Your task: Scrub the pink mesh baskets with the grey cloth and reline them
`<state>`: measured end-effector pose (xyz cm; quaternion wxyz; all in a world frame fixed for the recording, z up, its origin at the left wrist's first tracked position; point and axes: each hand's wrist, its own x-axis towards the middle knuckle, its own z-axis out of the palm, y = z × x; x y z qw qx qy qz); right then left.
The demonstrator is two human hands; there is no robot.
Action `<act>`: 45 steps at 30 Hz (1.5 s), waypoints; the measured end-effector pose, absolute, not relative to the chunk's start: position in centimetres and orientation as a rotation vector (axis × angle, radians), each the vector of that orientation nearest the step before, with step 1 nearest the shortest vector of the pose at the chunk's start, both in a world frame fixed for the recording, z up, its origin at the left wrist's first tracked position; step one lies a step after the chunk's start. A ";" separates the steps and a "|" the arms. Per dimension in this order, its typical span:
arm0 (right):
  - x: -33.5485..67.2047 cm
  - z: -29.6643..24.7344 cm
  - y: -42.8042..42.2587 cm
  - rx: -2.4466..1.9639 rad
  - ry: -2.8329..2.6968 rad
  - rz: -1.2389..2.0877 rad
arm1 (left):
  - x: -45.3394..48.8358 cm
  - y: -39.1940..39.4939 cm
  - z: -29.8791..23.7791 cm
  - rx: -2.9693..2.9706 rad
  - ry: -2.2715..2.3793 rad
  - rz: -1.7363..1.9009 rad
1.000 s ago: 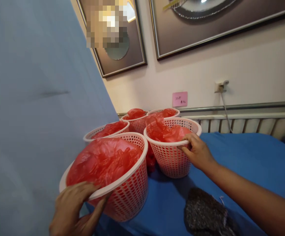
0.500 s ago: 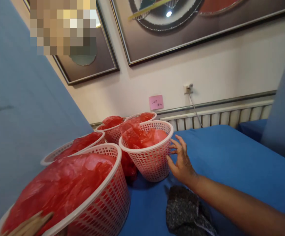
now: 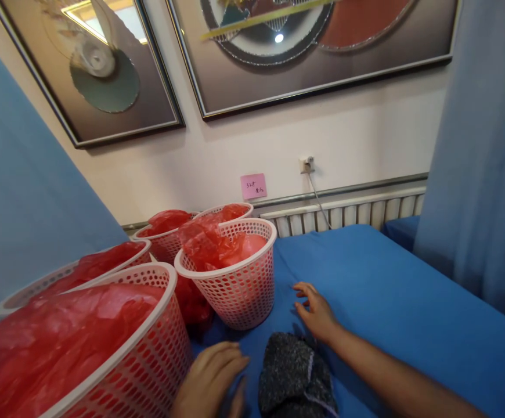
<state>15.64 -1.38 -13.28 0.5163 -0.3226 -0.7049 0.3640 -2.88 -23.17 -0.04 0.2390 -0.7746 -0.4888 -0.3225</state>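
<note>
Just right of the small white basket (image 3: 248, 296) is my right hand (image 3: 316, 310), above the blue sheet, its fingers apart and curved with nothing in them. Low in the picture my left hand (image 3: 211, 380) shows back-up, slightly blurred, thumb apart from the fingers, and it holds nothing that I can see. Between my hands lies a folded dark grey knitted cloth (image 3: 289, 371) with a pale purple edge; neither hand grips it. To the left of my left hand stands a large white basket (image 3: 165, 331) lined with a red plastic bag (image 3: 91, 325).
More white baskets with red bags stand behind, such as one at the left (image 3: 141, 252). The blue-covered bed (image 3: 387, 302) reaches to a radiator (image 3: 352, 215). Blue curtains (image 3: 487, 145) hang at both sides. A pink note (image 3: 253, 186) and framed pictures are on the wall.
My right hand has drawn back from the small basket's side towards the grey cloth. My left hand has come from over the large basket to beside the cloth. The view has swung right.
</note>
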 end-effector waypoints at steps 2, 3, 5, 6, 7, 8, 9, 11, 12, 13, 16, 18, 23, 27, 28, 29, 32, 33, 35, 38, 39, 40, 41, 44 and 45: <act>18.1 -14.3 -0.5 -0.854 -1.636 0.881 | 0.0 -20.2 -1.1 -2.331 -1.323 -0.840; 19.3 -14.5 -0.1 -0.882 -1.609 0.879 | 1.3 -18.7 -1.4 -2.417 -1.348 -0.805; 21.5 -14.3 0.8 -0.920 -1.558 0.869 | 3.4 -15.8 -1.8 -2.509 -1.380 -0.761; 22.5 -13.8 1.2 -0.934 -1.529 0.857 | 4.3 -14.4 -1.9 -2.535 -1.379 -0.758; 23.3 -13.0 1.5 -0.940 -1.500 0.839 | 5.0 -13.1 -1.8 -2.552 -1.360 -0.769; 24.0 -12.0 1.8 -0.933 -1.474 0.815 | 5.7 -11.7 -1.5 -2.566 -1.324 -0.796; 24.5 -10.7 2.0 -0.912 -1.452 0.788 | 6.4 -10.5 -1.2 -2.576 -1.277 -0.839; 25.0 -7.7 2.2 -0.827 -1.415 0.735 | 7.7 -8.4 -0.1 -2.566 -1.165 -0.981; 25.1 -6.0 2.1 -0.766 -1.397 0.707 | 8.3 -7.6 0.7 -2.548 -1.113 -1.074; 25.1 -4.3 1.8 -0.690 -1.375 0.676 | 8.9 -6.9 1.5 -2.520 -1.067 -1.180; 25.0 0.3 0.2 -0.447 -1.261 0.556 | 10.2 -6.2 4.1 -2.386 -0.988 -1.547; 25.3 2.4 -1.2 -0.332 -1.191 0.507 | 10.5 -6.2 5.1 -2.272 -0.978 -1.825; 26.4 3.6 -1.1 -0.365 -1.239 0.556 | 9.6 -4.8 4.3 -2.186 -1.048 -2.435; 26.3 2.5 3.0 -0.517 -1.266 0.633 | 9.2 -2.4 2.4 -2.295 -1.272 -2.567; 26.2 2.1 4.1 -0.530 -1.262 0.668 | 9.2 -1.8 2.1 -2.311 -1.339 -2.569; 26.0 1.8 5.1 -0.540 -1.258 0.705 | 9.2 -1.1 1.9 -2.328 -1.410 -2.567; 25.2 0.6 7.5 -0.602 -1.226 0.840 | 9.2 1.3 1.2 -2.328 -1.733 -2.608; 24.9 0.2 8.2 -0.646 -1.202 0.901 | 9.1 2.2 0.8 -2.295 -1.897 -2.645; 24.3 -0.7 9.5 -0.759 -1.137 1.038 | 8.7 4.2 0.0 -2.145 -2.260 -2.729; 23.7 -1.9 10.8 -0.872 -1.050 1.177 | 7.7 6.2 -1.1 -1.963 -2.551 -2.821; 23.6 -2.1 11.0 -0.876 -1.035 1.191 | 7.5 6.5 -1.3 -1.956 -2.555 -2.852; 23.5 -2.2 11.1 -0.864 -1.030 1.196 | 7.3 6.6 -1.4 -1.963 -2.532 -2.884; 23.5 -2.3 11.0 -0.843 -1.033 1.194 | 7.1 6.6 -1.4 -1.977 -2.503 -2.912; 23.3 -2.1 10.6 -0.786 -1.058 1.188 | 7.1 6.2 -1.3 -2.000 -2.446 -2.950; 23.3 -2.1 10.4 -0.774 -1.065 1.189 | 7.1 6.2 -1.3 -1.995 -2.446 -2.952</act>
